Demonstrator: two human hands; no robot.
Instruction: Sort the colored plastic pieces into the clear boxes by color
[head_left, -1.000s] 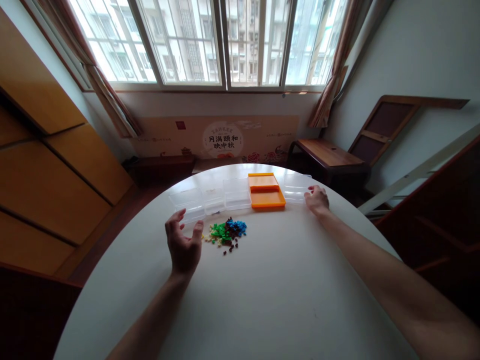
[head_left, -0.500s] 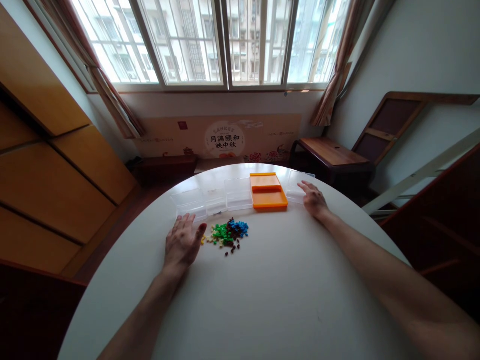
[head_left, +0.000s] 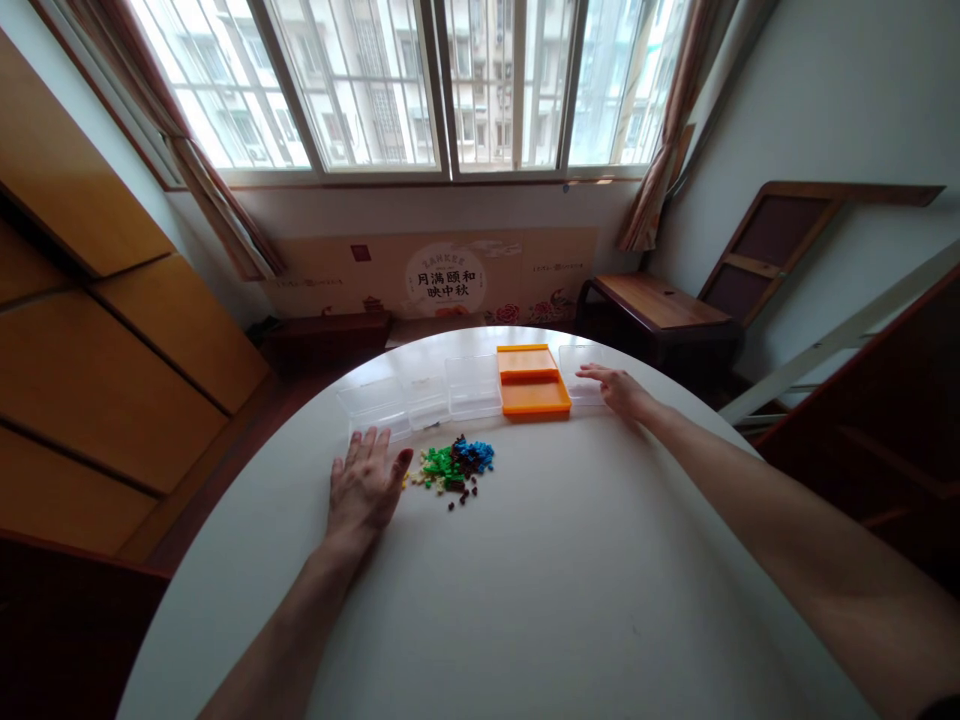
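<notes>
My left hand [head_left: 364, 485] lies flat, palm down, on the round white table [head_left: 525, 560], fingers spread, just left of a small pile of coloured bricks [head_left: 452, 465] in green, blue, brown and yellow. It holds nothing. My right hand [head_left: 619, 388] reaches far across and rests with fingers extended on a clear plastic box [head_left: 581, 360] at the right end of a row. An orange tray [head_left: 531, 381] sits immediately left of that box. Three more clear boxes [head_left: 427, 395] continue the row to the left.
The table's far edge curves just behind the row of boxes. Beyond it are a low wooden bench [head_left: 656, 305], a decorated cardboard panel under the window, and wooden cabinets [head_left: 112, 330] on the left. A dark wooden frame leans at the right.
My left hand turned from a raised, cupped pose to lying flat on the table. My right hand slid forward and left onto the clear box at the right end.
</notes>
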